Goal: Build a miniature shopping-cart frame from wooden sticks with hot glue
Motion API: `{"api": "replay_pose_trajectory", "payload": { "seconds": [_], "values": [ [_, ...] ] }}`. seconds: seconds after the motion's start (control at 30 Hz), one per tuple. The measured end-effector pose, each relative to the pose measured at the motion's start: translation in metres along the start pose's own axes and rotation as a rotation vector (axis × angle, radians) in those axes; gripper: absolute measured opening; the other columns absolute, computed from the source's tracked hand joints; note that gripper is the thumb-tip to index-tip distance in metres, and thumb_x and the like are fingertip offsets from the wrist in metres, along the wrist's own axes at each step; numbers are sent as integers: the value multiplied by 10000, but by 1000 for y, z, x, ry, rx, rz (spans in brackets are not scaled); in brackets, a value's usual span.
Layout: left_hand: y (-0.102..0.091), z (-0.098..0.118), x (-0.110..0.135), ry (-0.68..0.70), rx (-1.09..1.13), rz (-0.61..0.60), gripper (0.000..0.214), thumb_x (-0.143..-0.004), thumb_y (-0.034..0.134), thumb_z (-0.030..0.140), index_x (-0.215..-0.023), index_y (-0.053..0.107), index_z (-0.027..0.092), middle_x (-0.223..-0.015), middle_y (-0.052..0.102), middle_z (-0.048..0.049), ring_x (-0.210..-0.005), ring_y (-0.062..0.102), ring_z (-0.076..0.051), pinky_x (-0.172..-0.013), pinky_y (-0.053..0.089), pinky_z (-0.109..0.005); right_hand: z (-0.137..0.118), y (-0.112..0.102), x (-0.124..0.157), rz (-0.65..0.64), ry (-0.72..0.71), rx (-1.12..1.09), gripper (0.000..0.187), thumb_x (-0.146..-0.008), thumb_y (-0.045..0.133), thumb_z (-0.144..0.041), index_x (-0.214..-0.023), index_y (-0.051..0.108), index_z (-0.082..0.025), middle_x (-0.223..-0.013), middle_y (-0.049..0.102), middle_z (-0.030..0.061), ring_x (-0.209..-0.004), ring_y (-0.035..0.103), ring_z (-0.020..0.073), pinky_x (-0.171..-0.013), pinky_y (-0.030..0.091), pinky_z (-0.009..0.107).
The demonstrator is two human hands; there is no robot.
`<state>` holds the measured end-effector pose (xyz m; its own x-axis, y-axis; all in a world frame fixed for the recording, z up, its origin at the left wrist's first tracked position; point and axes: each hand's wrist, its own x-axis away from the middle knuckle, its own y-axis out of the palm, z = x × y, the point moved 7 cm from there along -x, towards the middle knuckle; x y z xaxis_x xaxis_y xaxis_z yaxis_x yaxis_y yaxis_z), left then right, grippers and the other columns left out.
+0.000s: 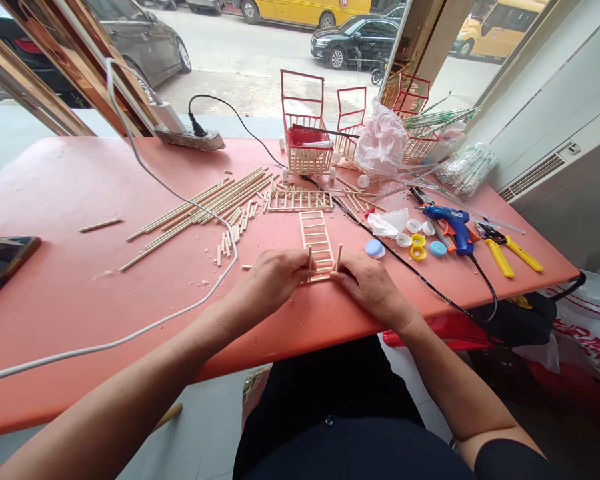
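Observation:
A small ladder-like frame of wooden sticks (317,243) lies flat on the salmon table (55,200), its near end between my hands. My left hand (270,280) pinches a short upright stick at the frame's near left corner. At the near right corner my right hand (367,283) pinches another short upright stick. A second, wider stick grid (300,200) lies just beyond the frame. Loose long sticks (205,207) and short cut pieces (235,230) are scattered to the left.
A blue glue gun (453,227) with a black cord, yellow-handled cutters (505,250), bottle caps (417,247) and plastic scraps lie right. Red and wooden miniature carts (305,143) and a pink bag (380,140) stand at the back. A white cable (180,200) crosses left; a phone (0,263) lies far left.

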<state>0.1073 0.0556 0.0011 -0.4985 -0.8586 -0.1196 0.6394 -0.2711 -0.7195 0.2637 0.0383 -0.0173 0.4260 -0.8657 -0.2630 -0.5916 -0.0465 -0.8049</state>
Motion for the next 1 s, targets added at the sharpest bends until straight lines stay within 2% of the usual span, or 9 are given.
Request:
{"api": "replay_pose_trajectory", "payload": {
  "seconds": [1.0],
  "values": [
    [-1, 2, 0, 33, -29, 7, 174, -901, 553, 206, -766, 661, 181, -737, 728, -26, -702, 668, -179, -676, 449, -249, -1, 0, -1, -25, 17, 7, 213, -1033, 536, -245, -824, 501, -220, -854, 639, 49, -785, 554, 203, -771, 429, 320]
  ]
}}
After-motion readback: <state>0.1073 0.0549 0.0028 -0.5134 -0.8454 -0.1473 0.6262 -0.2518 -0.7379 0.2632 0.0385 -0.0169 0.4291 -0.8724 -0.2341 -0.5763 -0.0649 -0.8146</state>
